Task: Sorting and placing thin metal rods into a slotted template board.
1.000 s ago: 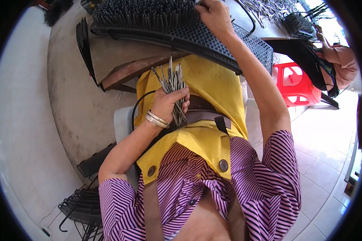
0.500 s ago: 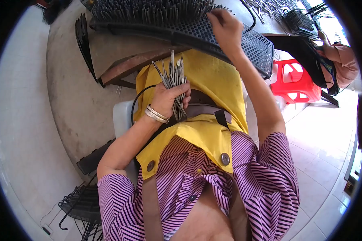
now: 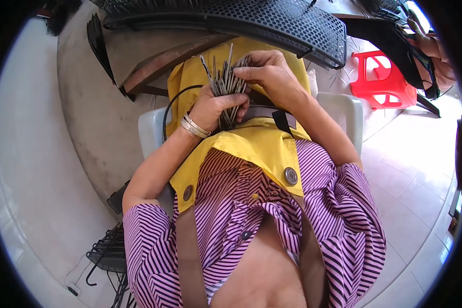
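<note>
Your left hand (image 3: pixel 214 107) is fisted around a bundle of thin grey metal rods (image 3: pixel 225 84), long axis pointing up and away over your yellow apron (image 3: pixel 251 143). Your right hand (image 3: pixel 269 69) sits just right of the tips, fingers pinching a rod near the top.

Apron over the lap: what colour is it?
Yellow apron, clearest in the head view.

left hand (image 3: pixel 215 105) clasps metal rods (image 3: pixel 224 84) | right hand (image 3: pixel 269 72) fingertips pinch rod tips | over yellow apron (image 3: pixel 251 149)
</note>
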The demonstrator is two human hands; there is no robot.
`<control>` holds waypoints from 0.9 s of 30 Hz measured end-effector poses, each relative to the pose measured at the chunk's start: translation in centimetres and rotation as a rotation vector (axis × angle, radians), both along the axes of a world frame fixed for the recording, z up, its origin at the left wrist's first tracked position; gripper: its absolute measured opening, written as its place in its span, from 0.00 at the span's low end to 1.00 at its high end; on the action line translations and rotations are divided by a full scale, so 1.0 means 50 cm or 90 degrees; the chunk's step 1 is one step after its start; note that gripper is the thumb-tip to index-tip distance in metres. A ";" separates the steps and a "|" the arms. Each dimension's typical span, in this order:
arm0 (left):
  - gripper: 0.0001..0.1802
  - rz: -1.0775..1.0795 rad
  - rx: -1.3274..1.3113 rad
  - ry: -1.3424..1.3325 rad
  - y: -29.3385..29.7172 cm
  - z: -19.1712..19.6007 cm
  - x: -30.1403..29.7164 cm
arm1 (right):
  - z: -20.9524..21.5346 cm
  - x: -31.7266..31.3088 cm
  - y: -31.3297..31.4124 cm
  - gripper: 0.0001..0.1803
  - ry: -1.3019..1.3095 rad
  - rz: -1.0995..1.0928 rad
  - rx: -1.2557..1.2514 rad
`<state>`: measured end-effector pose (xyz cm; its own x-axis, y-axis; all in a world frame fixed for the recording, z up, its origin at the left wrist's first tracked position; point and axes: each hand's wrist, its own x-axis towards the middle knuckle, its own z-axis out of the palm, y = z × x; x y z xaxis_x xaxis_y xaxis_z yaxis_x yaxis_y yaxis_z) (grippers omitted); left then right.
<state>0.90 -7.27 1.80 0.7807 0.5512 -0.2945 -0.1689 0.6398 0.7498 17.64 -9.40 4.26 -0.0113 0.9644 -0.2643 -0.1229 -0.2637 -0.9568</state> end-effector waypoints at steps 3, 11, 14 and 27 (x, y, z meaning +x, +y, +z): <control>0.11 0.001 -0.003 0.005 -0.002 0.004 0.000 | 0.006 0.009 -0.002 0.07 0.103 -0.053 -0.026; 0.05 0.014 0.023 0.052 0.002 0.007 0.002 | 0.010 0.054 0.020 0.07 0.028 -0.096 0.046; 0.05 0.045 -0.011 0.043 0.004 0.005 0.003 | 0.005 0.070 0.029 0.08 0.029 -0.111 0.103; 0.07 0.191 -0.069 0.003 0.023 0.002 -0.002 | 0.001 0.089 0.045 0.09 0.131 -0.187 0.120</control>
